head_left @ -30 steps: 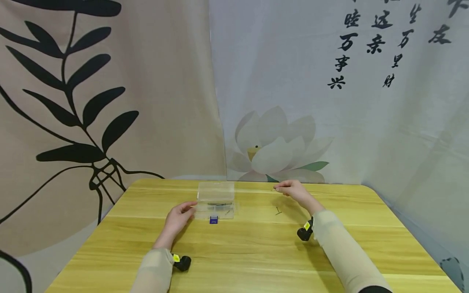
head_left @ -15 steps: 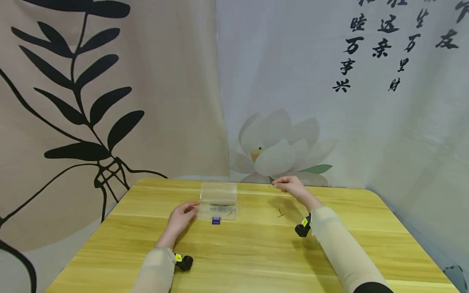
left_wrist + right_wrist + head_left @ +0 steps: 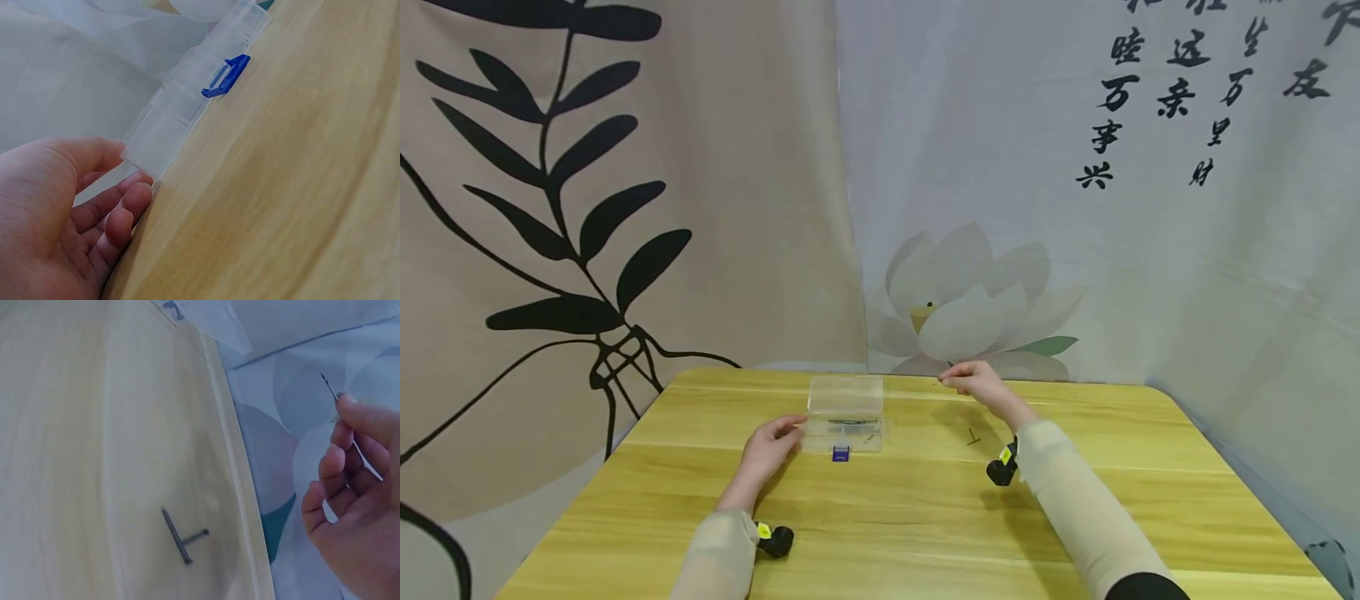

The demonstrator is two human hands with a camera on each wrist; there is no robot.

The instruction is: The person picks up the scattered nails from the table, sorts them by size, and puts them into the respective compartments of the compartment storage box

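Note:
A clear plastic box (image 3: 842,433) with a blue latch (image 3: 228,76) lies on the table with its lid (image 3: 846,395) raised. My left hand (image 3: 771,450) holds the box's left end. In the left wrist view, one digit meets the upper corner and the other fingertips are bent in at the lower edge. My right hand (image 3: 981,387) is raised over the far table edge, to the right of the box. Its thumb and fingers pinch a thin dark nail (image 3: 329,387), tip sticking out; the other end is hidden in the fingers.
Two dark nails (image 3: 177,536) lie crossed on the table below my right hand. Several thin dark pieces (image 3: 852,421) are in the box's compartments. Behind the wooden table (image 3: 895,517) hangs a printed curtain (image 3: 760,208), close to the far edge.
My right hand has risen slightly and moved left toward the box, still pinching the nail. The left hand stays at the box's end. The head view has shifted a little.

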